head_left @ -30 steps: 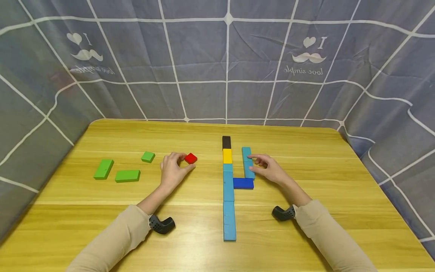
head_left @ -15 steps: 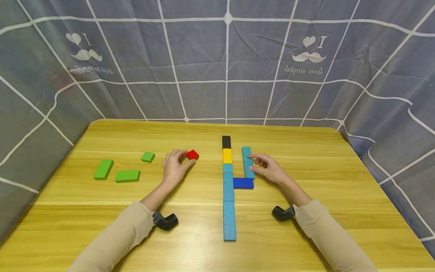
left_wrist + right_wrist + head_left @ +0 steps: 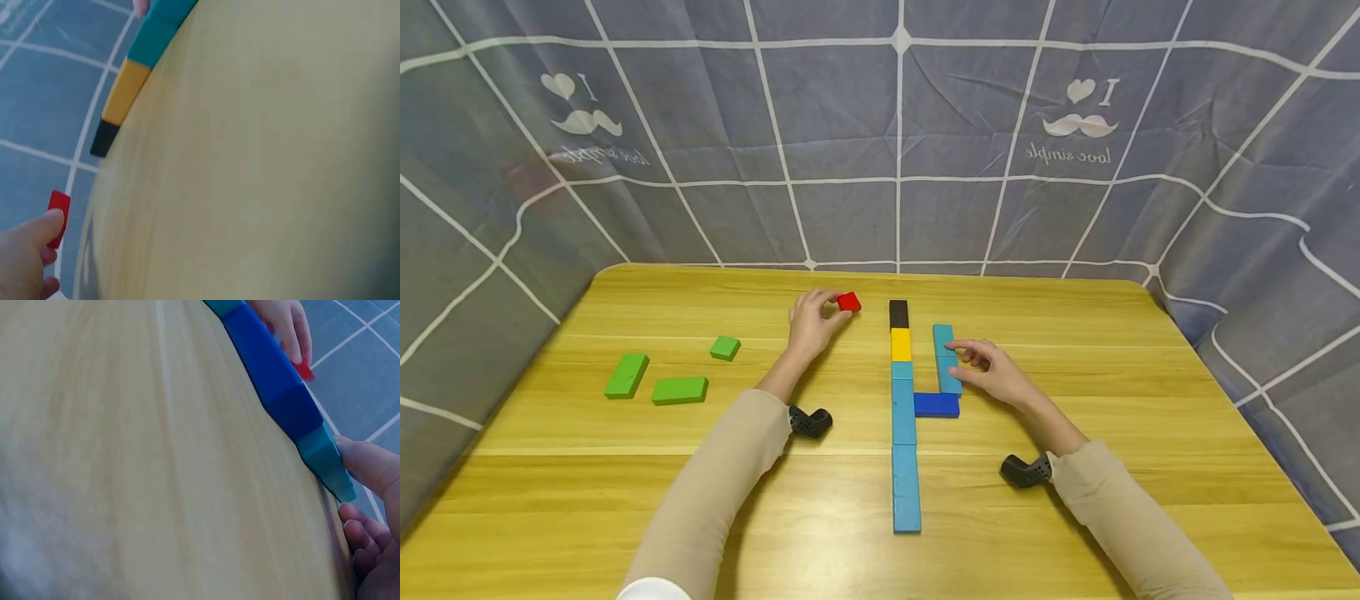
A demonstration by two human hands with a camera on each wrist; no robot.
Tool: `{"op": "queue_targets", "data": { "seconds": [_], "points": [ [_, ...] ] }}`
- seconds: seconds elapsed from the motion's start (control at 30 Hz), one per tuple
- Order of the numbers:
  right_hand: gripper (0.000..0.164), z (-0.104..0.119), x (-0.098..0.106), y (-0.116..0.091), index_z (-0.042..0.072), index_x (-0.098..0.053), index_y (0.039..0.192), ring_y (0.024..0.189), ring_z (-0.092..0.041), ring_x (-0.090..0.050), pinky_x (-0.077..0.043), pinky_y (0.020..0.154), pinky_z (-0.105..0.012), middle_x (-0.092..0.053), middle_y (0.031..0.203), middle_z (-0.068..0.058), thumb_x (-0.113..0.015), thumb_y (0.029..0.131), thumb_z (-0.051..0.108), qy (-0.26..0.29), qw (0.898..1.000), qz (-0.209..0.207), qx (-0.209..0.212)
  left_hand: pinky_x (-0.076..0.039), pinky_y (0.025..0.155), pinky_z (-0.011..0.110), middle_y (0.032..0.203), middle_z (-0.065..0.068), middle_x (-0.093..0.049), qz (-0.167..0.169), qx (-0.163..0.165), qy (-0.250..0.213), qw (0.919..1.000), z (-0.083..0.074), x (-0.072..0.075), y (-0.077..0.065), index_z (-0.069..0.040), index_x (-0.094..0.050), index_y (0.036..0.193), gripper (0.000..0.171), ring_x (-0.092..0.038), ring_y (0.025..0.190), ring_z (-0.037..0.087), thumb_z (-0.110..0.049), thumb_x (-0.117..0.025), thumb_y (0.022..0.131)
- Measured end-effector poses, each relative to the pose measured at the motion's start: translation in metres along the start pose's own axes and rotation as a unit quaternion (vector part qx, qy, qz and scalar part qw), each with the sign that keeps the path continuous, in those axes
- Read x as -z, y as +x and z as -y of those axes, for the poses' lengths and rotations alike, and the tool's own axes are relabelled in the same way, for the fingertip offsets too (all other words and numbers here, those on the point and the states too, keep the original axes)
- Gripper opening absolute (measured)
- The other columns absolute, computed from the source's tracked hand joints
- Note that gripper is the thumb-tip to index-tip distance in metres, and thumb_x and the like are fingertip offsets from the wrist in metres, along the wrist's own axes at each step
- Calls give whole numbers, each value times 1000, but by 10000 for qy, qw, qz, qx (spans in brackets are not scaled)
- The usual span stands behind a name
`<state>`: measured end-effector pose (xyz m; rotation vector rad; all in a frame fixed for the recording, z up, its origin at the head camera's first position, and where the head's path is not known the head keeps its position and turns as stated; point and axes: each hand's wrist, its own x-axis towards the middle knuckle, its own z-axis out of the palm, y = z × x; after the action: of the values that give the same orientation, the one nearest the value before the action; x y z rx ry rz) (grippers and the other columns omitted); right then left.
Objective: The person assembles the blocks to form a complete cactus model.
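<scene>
Over the worktop (image 3: 1000, 542), has the right hand (image 3: 997, 373) loosely spread and the left hand (image 3: 811, 323) pinching; touches two light-blue blocks (image 3: 942, 357) with the first, holds the red block (image 3: 849, 302) with the second, to the left of the black block (image 3: 898, 314).

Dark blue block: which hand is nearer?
Right. The right hand is just beyond and right of the dark blue block; the left hand is farther, on the long row's left side, pinching the red block.

Mirrored "I" (image 3: 1107, 92), "love simple" (image 3: 1067, 156) on curtain (image 3: 842, 108)
</scene>
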<state>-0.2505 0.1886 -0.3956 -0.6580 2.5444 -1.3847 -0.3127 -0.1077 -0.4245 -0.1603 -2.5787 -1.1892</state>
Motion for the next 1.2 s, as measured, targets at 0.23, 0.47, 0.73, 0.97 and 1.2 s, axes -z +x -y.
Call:
{"op": "queue_targets", "data": {
  "seconds": [0.23,0.47,0.73,0.97,1.2],
  "points": [
    [38,0,0,-1,-9,-52,122,82,-28,-39,-33,73,-33,-49,96,-25,-60,86,3,-29,10000,-8,20,-21,99,48,114,14,-58,342,237,163,9990,0,-8,16,-4,-61,117,38,-45,109,32,-21,-67,84],
    [39,2,0,-1,-9,-52,122,84,-31,-40,-33,74,-34,-49,96,-25,-60,86,3,-57,10000,-22,24,-22,98,47,122,13,-55,505,409,370,9972,-7,-18,24,-6,-59,121,40,-42,114,32,-23,-65,85],
    [39,2,1,-2,-9,-52,122,85,-33,-40,-33,75,-35,-48,97,-25,-60,86,3,-38,10000,-19,-24,-24,95,44,123,11,-55,629,474,549,9954,-15,-30,27,-9,-59,122,40,-44,110,30,-25,-65,85],
    [39,2,1,-1,-9,-52,123,85,-33,-40,-32,75,-36,-48,97,-25,-60,86,3,-36,10000,-10,-18,-26,92,43,115,9,-58,421,609,725,9946,-19,-39,29,-12,-62,120,38,-45,104,28,-26,-66,84],
    [39,3,0,-1,-9,-51,123,85,-33,-39,-32,75,-35,-48,97,-25,-60,87,3,-42,10000,4,-31,-27,91,42,116,9,-57,290,720,953,9924,-23,-45,28,-13,-61,121,40,-44,104,28,-30,-65,85]
  ]
}}
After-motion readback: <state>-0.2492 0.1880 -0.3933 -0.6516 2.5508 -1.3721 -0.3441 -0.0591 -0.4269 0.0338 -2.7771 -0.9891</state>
